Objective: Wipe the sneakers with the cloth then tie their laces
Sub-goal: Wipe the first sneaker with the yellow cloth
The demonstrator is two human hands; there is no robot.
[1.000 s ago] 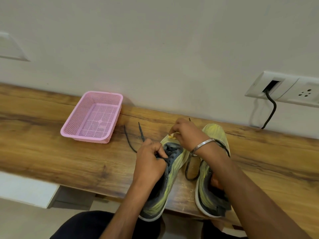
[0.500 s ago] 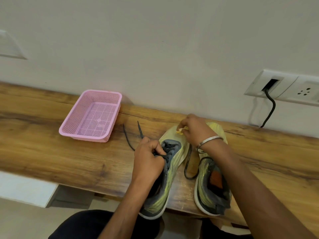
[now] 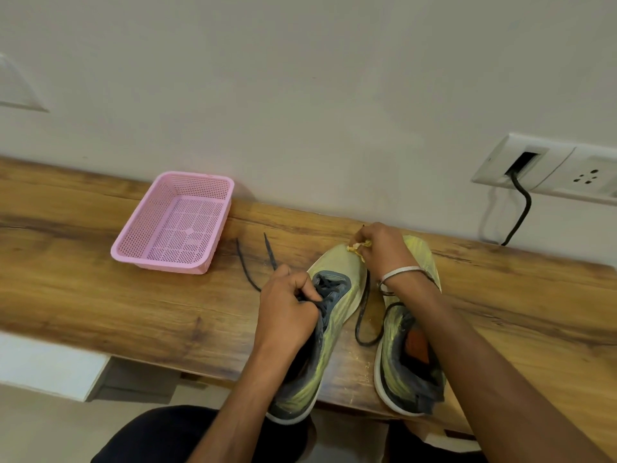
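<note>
Two yellow-green and grey sneakers stand side by side on the wooden shelf, toes toward the wall. My left hand (image 3: 287,312) grips the left sneaker (image 3: 329,332) at its laced grey tongue. My right hand (image 3: 384,250) pinches a small bunched yellow cloth (image 3: 359,246) against the left sneaker's toe. The right sneaker (image 3: 405,362) lies under my right forearm, its orange insole showing. Dark lace ends (image 3: 253,262) trail left on the wood, and another lace loop (image 3: 365,322) lies between the sneakers.
A pink mesh basket (image 3: 133,259) sits on the wooden shelf (image 3: 100,295) left of the sneakers, near the wall. A wall socket plate (image 3: 547,168) with a black cable (image 3: 521,208) is at the right. The sneakers' heels overhang the shelf's front edge.
My right hand with the cloth has slid from the left sneaker's upper toward its toe tip, farther from me. My left hand kept its hold on the tongue.
</note>
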